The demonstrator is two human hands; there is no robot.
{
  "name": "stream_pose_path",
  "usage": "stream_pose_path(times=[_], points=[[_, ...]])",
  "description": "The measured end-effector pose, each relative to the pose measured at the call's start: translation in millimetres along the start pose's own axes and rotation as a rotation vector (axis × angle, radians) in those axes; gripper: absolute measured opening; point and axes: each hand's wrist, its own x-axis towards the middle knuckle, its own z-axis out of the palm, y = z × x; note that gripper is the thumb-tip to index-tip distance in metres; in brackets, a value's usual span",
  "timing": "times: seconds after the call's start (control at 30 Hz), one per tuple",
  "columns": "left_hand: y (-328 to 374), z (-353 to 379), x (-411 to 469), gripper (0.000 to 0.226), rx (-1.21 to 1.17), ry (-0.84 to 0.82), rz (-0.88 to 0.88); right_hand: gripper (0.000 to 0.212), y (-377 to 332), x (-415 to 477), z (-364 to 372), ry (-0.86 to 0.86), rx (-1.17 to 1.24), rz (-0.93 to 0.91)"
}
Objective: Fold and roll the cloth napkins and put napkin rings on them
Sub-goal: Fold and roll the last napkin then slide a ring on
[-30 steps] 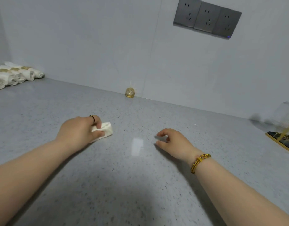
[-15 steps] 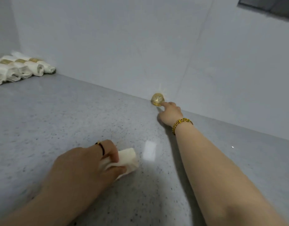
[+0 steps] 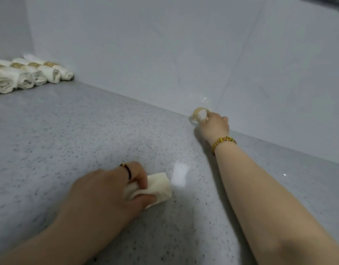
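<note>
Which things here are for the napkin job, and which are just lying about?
For the job:
rolled napkin, held by left hand
gold napkin ring, pinched by right hand
finished ringed rolls, far left

Just there:
grey counter
wall
bracelet on the right wrist

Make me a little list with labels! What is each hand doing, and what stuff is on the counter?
left hand: holds the rolled napkin on the counter
right hand: reaches to the wall and grips the gold napkin ring
ring on the held napkin: not yet
finished napkins: a row of rolls with gold rings, far left by the wall
right wrist: a gold bracelet
</note>
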Motion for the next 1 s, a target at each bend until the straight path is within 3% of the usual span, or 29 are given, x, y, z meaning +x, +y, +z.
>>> stream_pose_path(times=[0.17, 0.37, 0.47, 0.6, 0.8, 0.9, 1.0], points=[[7.6, -10.6, -10.2, 0.026, 0.107, 0.024, 0.074, 0.030, 29.7, -68.6, -70.3, 0.092, 0.048, -0.100], [17.6, -13.9, -15.3, 0.027, 0.077, -0.099, 0.120, 0.036, 64.2, -189.0, -137.8, -0.198, -0.160, -0.086], [28.2, -10.8, -26.5, 0.029, 0.038, -0.134, 0.192, 0.040, 73.0, -227.7, -140.1, -0.302, -0.172, -0.091], [42.6, -8.7, -40.5, 0.033, 0.112, -0.122, 0.223, 0.024, 74.9, -252.3, -141.6, -0.302, -0.064, -0.056], [73.1, -9.0, -52.3, 0.039, 0.330, -0.146, 0.289, 0.071, 67.6, -268.8, -143.6, -0.387, 0.002, -0.057], [79.4, -3.7, -56.6, 0.041, 0.331, -0.108, 0.270, 0.063, 64.9, -268.3, -134.9, -0.379, -0.021, -0.077], [82.0, 4.0, -63.5, 0.040, 0.260, -0.059, 0.272, 0.051, 62.1, -272.6, -123.9, -0.249, 0.065, -0.068]])
